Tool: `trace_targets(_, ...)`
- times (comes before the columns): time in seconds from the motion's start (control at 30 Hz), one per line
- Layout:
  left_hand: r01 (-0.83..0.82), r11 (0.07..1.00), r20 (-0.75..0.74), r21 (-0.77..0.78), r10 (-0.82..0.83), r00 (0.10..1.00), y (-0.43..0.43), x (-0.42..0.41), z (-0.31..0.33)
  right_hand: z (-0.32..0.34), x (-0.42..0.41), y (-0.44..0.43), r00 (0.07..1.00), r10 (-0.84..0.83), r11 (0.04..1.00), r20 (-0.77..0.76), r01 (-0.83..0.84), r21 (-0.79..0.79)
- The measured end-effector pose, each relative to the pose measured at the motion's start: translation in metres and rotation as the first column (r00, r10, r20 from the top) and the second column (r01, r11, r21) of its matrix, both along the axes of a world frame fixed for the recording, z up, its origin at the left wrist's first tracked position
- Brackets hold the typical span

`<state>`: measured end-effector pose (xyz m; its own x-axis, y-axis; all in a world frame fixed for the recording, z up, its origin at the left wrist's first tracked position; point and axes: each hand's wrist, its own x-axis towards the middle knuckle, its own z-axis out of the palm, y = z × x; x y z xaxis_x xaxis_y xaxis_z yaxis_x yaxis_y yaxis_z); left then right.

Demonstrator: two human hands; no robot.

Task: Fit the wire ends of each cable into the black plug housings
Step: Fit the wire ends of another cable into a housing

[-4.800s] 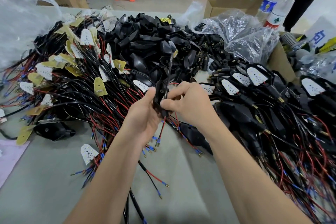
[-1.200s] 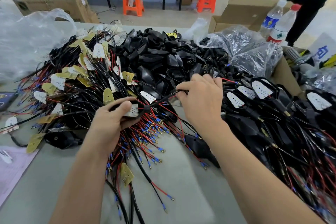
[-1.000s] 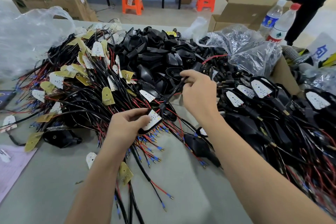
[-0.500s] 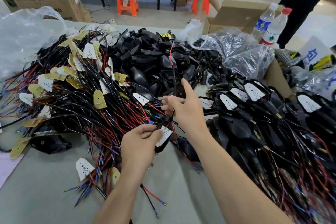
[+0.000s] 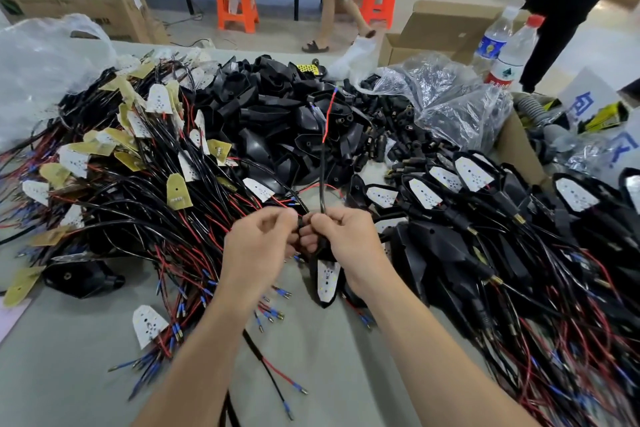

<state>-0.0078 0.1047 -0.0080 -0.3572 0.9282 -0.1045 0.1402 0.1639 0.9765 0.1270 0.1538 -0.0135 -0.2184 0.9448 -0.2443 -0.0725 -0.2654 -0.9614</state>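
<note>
I have one wide head view, looking forward and down, close over the left hand (image 5: 258, 246) and right hand (image 5: 346, 239), across the table (image 5: 69, 374) to the floor (image 5: 277, 38).

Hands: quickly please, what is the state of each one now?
Left hand: closed, pinching the top of the housing.
Right hand: closed round the housing, where its cable comes out.
</note>
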Motion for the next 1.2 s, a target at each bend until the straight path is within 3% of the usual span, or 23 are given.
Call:
trace_targets(0.07, 0.008, 1.000, 0.028, 0.011, -0.009, 1.000, 0.024, -0.001, 0.010, -0.005, -0.002, -0.004, 0.999, 0.032, 0.999, -0.043, -0.032, -0.011)
trace_targets(0.23, 0.140, 0.986, 0.300, 0.091, -0.162, 0.940, 0.077, -0.003, 0.033, -0.008, -0.001, -0.005, 0.990, 0.107, 0.993, -0.093, -0.110, -0.031)
trace_targets(0.4, 0.051, 0.987, 0.400, 0.153, -0.109, 0.910, 0.101, -0.014, 0.031, -0.004, 0.003, 0.001, 0.977, 0.210, 0.972, -0.042, -0.213, -0.099)
trace_targets(0.5, -0.034, 0.989, 0.501, 0.142, -0.042, 0.865, 0.105, -0.015, 0.020, -0.003, 0.008, 0.004, 0.935, 0.326, 0.945, 0.141, -0.316, -0.086)
trace_targets(0.57, -0.063, 0.988, 0.431, 0.143, -0.005, 0.902, 0.104, -0.013, 0.012, 0.003, 0.012, 0.009, 0.838, 0.328, 0.931, 0.437, -0.366, 0.004)
trace_targets(0.6, -0.079, 0.986, 0.364, 0.148, 0.020, 0.931, 0.103, -0.013, 0.009, 0.010, 0.014, 0.015, 0.785, 0.252, 0.925, 0.566, -0.367, 0.097)
trace_targets(0.67, -0.093, 0.979, 0.175, 0.182, 0.061, 0.983, 0.099, -0.014, 0.003, 0.032, 0.020, 0.036, 0.763, 0.031, 0.905, 0.646, -0.296, 0.305)
trace_targets(0.7, -0.089, 0.975, 0.071, 0.202, 0.076, 0.995, 0.097, -0.014, 0.000, 0.044, 0.026, 0.052, 0.719, -0.064, 0.884, 0.692, -0.281, 0.375)
trace_targets(0.77, -0.072, 0.968, -0.086, 0.241, 0.095, 0.992, 0.091, -0.012, -0.007, 0.064, 0.039, 0.086, 0.467, -0.172, 0.847, 0.868, -0.380, 0.372)
trace_targets(0.87, -0.067, 0.956, -0.139, 0.286, 0.111, 0.984, 0.083, -0.005, -0.015, 0.075, 0.056, 0.131, 0.040, -0.162, 0.873, 0.986, -0.459, 0.163)
trace_targets(0.93, -0.091, 0.952, -0.189, 0.294, 0.152, 0.970, 0.080, -0.003, -0.019, 0.073, 0.063, 0.151, -0.161, -0.126, 0.887, 0.979, -0.460, 0.038)
trace_targets(1.07, -0.113, 0.933, -0.251, 0.343, 0.207, 0.946, 0.080, -0.006, -0.020, 0.067, 0.071, 0.179, -0.383, -0.023, 0.847, 0.923, -0.498, -0.185)
trace_targets(1.2, -0.127, 0.939, -0.190, 0.318, 0.195, 0.962, 0.080, -0.009, -0.024, 0.070, 0.062, 0.182, -0.407, -0.027, 0.837, 0.913, -0.509, -0.202)
